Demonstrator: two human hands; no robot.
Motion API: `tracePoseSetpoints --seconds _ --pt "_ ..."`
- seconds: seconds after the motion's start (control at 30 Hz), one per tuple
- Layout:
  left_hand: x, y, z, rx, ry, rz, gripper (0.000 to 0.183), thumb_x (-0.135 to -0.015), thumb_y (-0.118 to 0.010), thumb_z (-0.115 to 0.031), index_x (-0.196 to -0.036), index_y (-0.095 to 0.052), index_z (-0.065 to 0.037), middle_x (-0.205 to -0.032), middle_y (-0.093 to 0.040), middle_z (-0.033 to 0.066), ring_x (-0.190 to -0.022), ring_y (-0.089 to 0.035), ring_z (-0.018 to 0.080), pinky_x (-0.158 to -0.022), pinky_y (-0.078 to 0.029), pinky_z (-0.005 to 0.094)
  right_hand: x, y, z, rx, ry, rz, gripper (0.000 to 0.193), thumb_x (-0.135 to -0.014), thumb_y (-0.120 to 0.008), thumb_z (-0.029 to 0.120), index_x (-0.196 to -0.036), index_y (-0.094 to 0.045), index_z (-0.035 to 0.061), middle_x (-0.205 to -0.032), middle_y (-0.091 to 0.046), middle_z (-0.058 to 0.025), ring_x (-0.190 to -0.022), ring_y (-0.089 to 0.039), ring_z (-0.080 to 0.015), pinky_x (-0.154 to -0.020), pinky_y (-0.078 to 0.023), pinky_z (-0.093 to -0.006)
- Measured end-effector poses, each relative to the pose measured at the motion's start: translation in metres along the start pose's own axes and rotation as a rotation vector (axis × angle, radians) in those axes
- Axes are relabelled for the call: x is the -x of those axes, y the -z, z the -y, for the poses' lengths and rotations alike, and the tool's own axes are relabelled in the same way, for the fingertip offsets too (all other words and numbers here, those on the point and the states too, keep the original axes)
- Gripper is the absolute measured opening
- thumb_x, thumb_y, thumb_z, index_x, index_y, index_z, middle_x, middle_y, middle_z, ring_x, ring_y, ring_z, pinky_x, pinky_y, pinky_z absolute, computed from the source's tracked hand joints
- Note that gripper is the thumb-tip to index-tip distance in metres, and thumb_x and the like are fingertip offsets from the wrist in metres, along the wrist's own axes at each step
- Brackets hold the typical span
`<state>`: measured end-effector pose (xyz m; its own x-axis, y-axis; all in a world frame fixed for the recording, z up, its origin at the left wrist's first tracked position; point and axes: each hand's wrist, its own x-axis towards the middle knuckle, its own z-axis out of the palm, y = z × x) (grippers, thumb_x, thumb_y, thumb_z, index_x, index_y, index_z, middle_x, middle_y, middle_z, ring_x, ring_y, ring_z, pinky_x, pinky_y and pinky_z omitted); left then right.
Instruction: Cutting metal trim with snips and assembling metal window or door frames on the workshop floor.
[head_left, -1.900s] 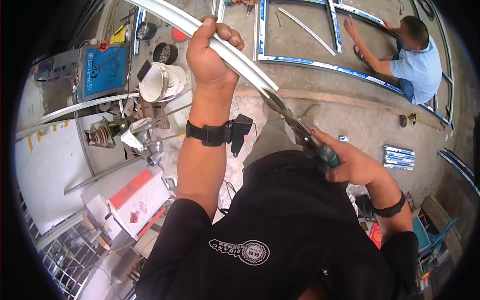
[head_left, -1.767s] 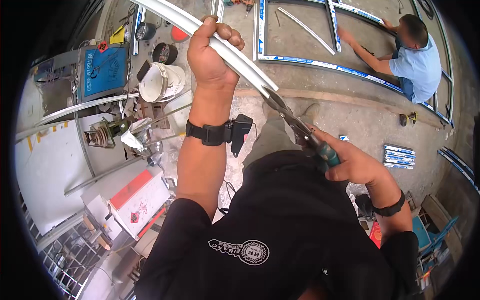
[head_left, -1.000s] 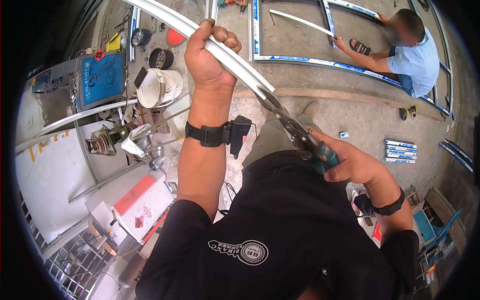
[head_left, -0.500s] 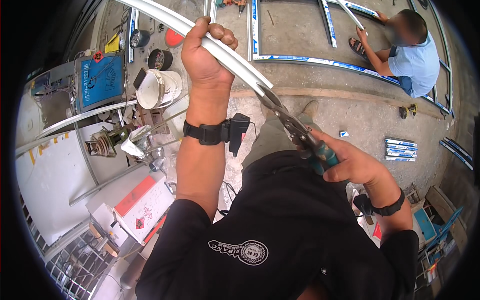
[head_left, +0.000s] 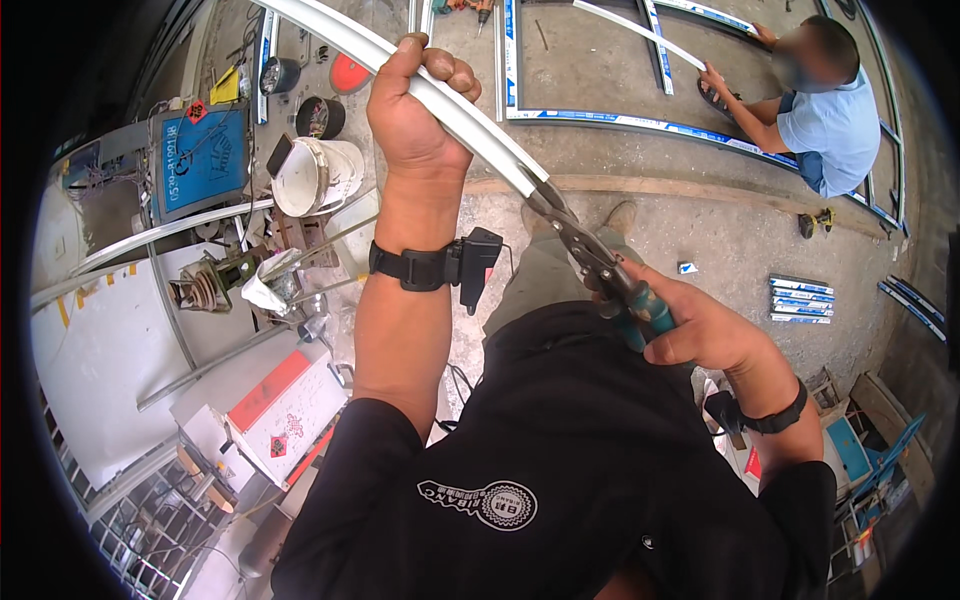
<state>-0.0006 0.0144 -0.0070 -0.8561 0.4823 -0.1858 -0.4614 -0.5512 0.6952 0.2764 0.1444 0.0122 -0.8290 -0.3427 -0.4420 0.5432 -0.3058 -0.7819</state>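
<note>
My left hand (head_left: 420,110) is wrapped round a long white profile strip (head_left: 480,137) that runs from the upper left down toward my middle. In my right hand (head_left: 695,315) are metal snips (head_left: 580,235) with green handles, their jaws at the strip's near end. The blades overlap that end, partly hidden by the strip. Fingers of my right hand close round the handles, some of them out of sight underneath.
Ahead, a large window frame (head_left: 620,120) lies on the floor, where a person (head_left: 830,120) in light blue crouches with a thin white strip (head_left: 640,33). Short profiles (head_left: 802,298) and a drill (head_left: 816,222) lie to the right. Buckets (head_left: 318,178) stand at left.
My left hand, the white strip and the snips have shifted very slightly to the right. The other person's thin strip has swung to lie further left over the frame.
</note>
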Motion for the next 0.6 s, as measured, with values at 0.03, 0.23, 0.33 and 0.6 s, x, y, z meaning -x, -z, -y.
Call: tracePoseSetpoints --seconds 0.03,0.23,0.33,0.6 --pt "0.0 -0.001 0.0 -0.001 -0.002 0.001 0.014 -0.085 -0.053 -0.018 -0.092 -0.054 -0.006 -0.062 -0.049 0.0025 -0.057 -0.047 0.0163 -0.051 -0.035 0.0275 0.0 0.0 -0.001 0.001 0.011 -0.007 0.088 -0.064 -0.058 -0.003 -0.145 -0.022 0.0068 -0.111 -0.051 -0.0062 -0.098 -0.047 -0.0156 -0.089 -0.037 -0.0243" --pt "0.003 -0.002 0.002 -0.003 -0.005 0.003 0.013 -0.085 -0.054 -0.018 -0.091 -0.054 -0.007 -0.062 -0.049 0.0028 -0.056 -0.047 0.0165 -0.051 -0.036 0.0277 0.002 -0.004 0.003 0.042 0.034 -0.018 0.09 -0.063 -0.057 -0.003 -0.145 -0.02 0.0064 -0.124 -0.05 -0.0106 -0.112 -0.045 -0.0189 -0.097 -0.032 -0.0259" --pt "0.005 -0.002 0.004 0.0 0.003 0.014 0.013 -0.085 -0.054 -0.018 -0.091 -0.054 -0.007 -0.062 -0.05 0.0027 -0.055 -0.047 0.0164 -0.051 -0.036 0.0277 0.004 -0.007 0.006 0.089 0.024 -0.024 0.091 -0.063 -0.057 -0.002 -0.145 -0.019 0.0062 -0.127 -0.048 -0.0124 -0.117 -0.044 -0.0207 -0.099 -0.03 -0.0262" --pt "0.007 0.0 0.007 0.013 0.016 0.026 0.013 -0.085 -0.054 -0.019 -0.09 -0.054 -0.006 -0.061 -0.05 0.0024 -0.055 -0.047 0.0162 -0.051 -0.037 0.027 0.007 -0.01 0.009 0.144 -0.042 -0.043 0.092 -0.063 -0.057 -0.002 -0.145 -0.016 0.0064 -0.132 -0.045 -0.0166 -0.124 -0.042 -0.0266 -0.103 -0.028 -0.0286"
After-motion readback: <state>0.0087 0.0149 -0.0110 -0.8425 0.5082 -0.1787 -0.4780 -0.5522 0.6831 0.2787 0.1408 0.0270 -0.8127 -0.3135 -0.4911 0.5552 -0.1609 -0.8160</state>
